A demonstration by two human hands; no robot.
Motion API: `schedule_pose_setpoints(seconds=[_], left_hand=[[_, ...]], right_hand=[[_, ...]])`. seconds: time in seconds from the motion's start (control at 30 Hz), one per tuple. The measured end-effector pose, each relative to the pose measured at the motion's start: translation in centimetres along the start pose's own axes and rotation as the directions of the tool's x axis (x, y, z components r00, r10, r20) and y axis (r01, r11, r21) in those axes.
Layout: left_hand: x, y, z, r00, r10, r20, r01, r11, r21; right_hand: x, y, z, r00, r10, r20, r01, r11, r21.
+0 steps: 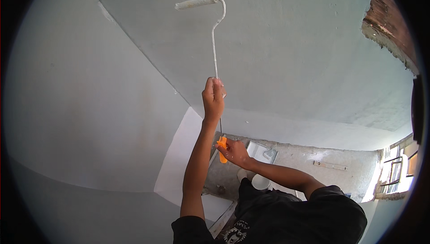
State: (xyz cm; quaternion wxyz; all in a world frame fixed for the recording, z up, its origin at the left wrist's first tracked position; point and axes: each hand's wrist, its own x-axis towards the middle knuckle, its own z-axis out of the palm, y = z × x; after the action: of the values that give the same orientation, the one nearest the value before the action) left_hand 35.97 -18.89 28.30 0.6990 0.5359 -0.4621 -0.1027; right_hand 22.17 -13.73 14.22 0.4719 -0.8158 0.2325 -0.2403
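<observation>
A small paint roller with a whitish, paint-covered sleeve (196, 2) is raised high before the grey wall (291, 56). Whether the sleeve touches the wall I cannot tell. My left hand (213, 95) is closed around the roller's thin, paint-spattered metal rod (214, 49), about midway along it. Lower down, my right hand (234, 151) grips the orange handle (223, 151), with bits of white paint on the fingers. Both arms reach upward, the left one stretched further than the right.
On the floor below are a pale paint tray (263, 153), a white bucket (260, 181) close to my legs and a long flat bar (330, 165). A wall corner line runs down at left. Rough-edged brickwork (390, 18) shows upper right, above a bright window (396, 170).
</observation>
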Motion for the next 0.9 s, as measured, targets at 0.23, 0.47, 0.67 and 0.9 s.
schedule_pose_setpoints(seconds=[0.23, 0.47, 0.67, 0.9], left_hand=[[-0.9, -5.8, 2.8, 1.0, -0.015, 0.008, 0.015, 1.0, -0.018], [-16.1, -18.7, 3.1, 0.95, -0.31, 0.022, 0.311, 0.95, -0.025], [-25.3, -23.2, 2.5, 0.885, -0.465, 0.016, 0.457, 0.877, 0.149], [-25.9, -21.4, 2.3, 0.884, -0.467, -0.014, 0.46, 0.866, 0.196]], right_hand=[[0.0, 4.9, -0.1, 0.996, 0.092, -0.014, -0.092, 0.996, 0.002], [-11.5, 13.1, 5.2, 0.913, 0.36, 0.191, -0.355, 0.933, -0.062], [-18.6, 15.0, 9.3, 0.768, 0.514, 0.382, -0.534, 0.843, -0.062], [-20.1, 11.7, 7.9, 0.784, 0.455, 0.423, -0.546, 0.829, 0.12]])
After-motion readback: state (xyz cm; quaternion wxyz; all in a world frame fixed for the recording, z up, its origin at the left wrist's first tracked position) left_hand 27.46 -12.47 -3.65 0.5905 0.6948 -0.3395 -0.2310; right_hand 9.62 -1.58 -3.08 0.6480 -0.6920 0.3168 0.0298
